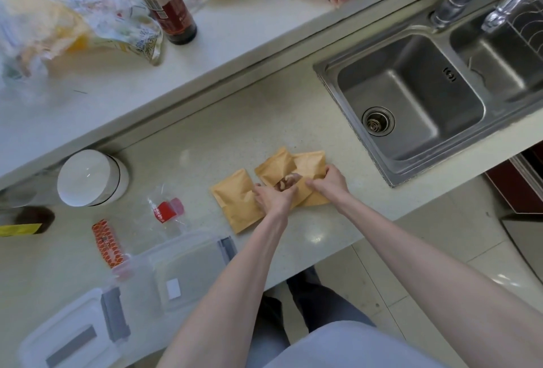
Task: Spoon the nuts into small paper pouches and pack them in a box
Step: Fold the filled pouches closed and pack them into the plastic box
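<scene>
left hand (271, 197) and right hand (329, 181) pinch the middle paper pouch (279, 168) mouth apart, exposing nuts (286, 181); clear box (173, 276) waits at 8 o'clock.

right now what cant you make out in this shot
All in the head view:
- Nuts inside the middle pouch: only a glimpse, left hand covers the opening.
- Right pouch: partly hidden by the right hand.
- Clear box: contents not discernible.
- Plastic bags: blurred.
- Spoon: none visible.

The pale speckled countertop (188, 144) carries brown paper pouches (235, 203), a clear plastic box (182, 276), its lid (67, 335), a white jar (94, 176) and a steel sink (411, 97).
</scene>
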Action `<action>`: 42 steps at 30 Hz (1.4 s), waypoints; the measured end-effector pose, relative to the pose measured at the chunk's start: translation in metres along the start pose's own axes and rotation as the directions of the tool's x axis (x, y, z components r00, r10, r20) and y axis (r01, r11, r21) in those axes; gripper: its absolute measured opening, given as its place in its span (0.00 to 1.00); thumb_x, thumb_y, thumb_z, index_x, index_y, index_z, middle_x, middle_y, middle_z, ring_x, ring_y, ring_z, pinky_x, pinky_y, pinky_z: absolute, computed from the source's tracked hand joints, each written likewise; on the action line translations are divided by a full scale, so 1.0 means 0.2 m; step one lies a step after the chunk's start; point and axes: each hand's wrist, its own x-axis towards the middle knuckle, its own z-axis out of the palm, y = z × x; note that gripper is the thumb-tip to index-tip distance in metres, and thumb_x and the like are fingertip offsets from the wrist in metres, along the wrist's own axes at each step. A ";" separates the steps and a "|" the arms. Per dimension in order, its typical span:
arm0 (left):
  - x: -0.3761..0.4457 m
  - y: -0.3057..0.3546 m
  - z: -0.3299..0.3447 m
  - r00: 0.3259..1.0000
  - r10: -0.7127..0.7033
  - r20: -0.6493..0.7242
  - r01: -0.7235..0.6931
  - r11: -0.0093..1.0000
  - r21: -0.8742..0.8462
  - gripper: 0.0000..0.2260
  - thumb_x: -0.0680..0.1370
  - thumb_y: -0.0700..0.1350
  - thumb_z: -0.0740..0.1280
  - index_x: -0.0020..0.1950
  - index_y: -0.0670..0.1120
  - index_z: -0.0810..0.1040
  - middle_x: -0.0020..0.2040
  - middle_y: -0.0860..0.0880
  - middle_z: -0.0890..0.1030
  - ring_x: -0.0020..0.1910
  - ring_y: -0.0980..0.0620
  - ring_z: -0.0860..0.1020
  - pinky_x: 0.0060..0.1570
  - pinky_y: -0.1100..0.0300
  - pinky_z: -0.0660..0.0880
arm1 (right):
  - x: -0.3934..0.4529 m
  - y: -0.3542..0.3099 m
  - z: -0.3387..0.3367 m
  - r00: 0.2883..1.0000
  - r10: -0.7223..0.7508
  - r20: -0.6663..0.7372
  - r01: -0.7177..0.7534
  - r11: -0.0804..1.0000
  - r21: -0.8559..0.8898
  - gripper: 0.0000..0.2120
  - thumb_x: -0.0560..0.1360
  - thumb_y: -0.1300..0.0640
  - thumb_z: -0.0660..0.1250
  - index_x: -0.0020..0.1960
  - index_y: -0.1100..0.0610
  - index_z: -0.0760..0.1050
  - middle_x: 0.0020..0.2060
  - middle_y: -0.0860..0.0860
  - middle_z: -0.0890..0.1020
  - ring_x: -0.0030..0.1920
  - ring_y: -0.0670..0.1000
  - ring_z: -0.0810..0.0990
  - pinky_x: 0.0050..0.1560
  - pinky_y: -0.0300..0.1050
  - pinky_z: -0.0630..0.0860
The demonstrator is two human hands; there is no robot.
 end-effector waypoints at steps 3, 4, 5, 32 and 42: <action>0.03 -0.02 -0.01 0.995 0.033 0.098 -0.034 0.999 0.005 0.31 0.66 0.47 0.81 0.64 0.40 0.73 0.62 0.43 0.78 0.63 0.44 0.75 0.63 0.47 0.73 | -0.02 0.03 -0.02 1.000 -0.007 0.013 0.006 0.998 0.059 0.26 0.70 0.57 0.74 0.65 0.60 0.70 0.60 0.56 0.78 0.58 0.56 0.77 0.54 0.47 0.75; 0.03 -0.03 -0.02 0.990 0.051 0.133 -0.049 0.999 -0.022 0.29 0.66 0.47 0.81 0.62 0.41 0.75 0.59 0.45 0.79 0.61 0.45 0.76 0.62 0.49 0.74 | -0.03 0.05 -0.03 1.000 -0.016 0.017 0.014 0.996 0.092 0.25 0.70 0.59 0.74 0.64 0.60 0.71 0.58 0.57 0.79 0.58 0.56 0.78 0.56 0.49 0.76; 0.02 -0.04 -0.03 0.986 0.070 0.154 -0.064 0.997 -0.042 0.28 0.66 0.46 0.81 0.61 0.42 0.75 0.58 0.46 0.79 0.59 0.47 0.77 0.60 0.51 0.75 | -0.04 0.07 -0.04 0.999 -0.028 0.022 0.025 0.990 0.137 0.23 0.70 0.60 0.74 0.63 0.60 0.71 0.57 0.57 0.79 0.57 0.57 0.78 0.57 0.51 0.77; -0.22 -0.63 -1.72 0.832 0.546 0.094 -0.486 0.802 -0.348 0.24 0.73 0.42 0.75 0.65 0.54 0.69 0.56 0.53 0.80 0.55 0.54 0.80 0.46 0.65 0.77 | -1.18 -0.32 0.68 0.899 -0.398 0.182 0.311 0.874 0.373 0.18 0.76 0.57 0.69 0.64 0.58 0.73 0.54 0.54 0.81 0.53 0.53 0.80 0.51 0.46 0.78; -0.14 -0.89 -1.65 0.904 0.419 0.089 -0.420 0.907 -0.005 0.27 0.71 0.43 0.76 0.62 0.45 0.64 0.59 0.46 0.75 0.57 0.48 0.75 0.51 0.55 0.75 | -1.26 -0.14 0.90 0.930 -0.339 0.140 0.318 0.936 0.153 0.19 0.78 0.59 0.64 0.68 0.56 0.68 0.54 0.48 0.76 0.56 0.51 0.76 0.58 0.51 0.75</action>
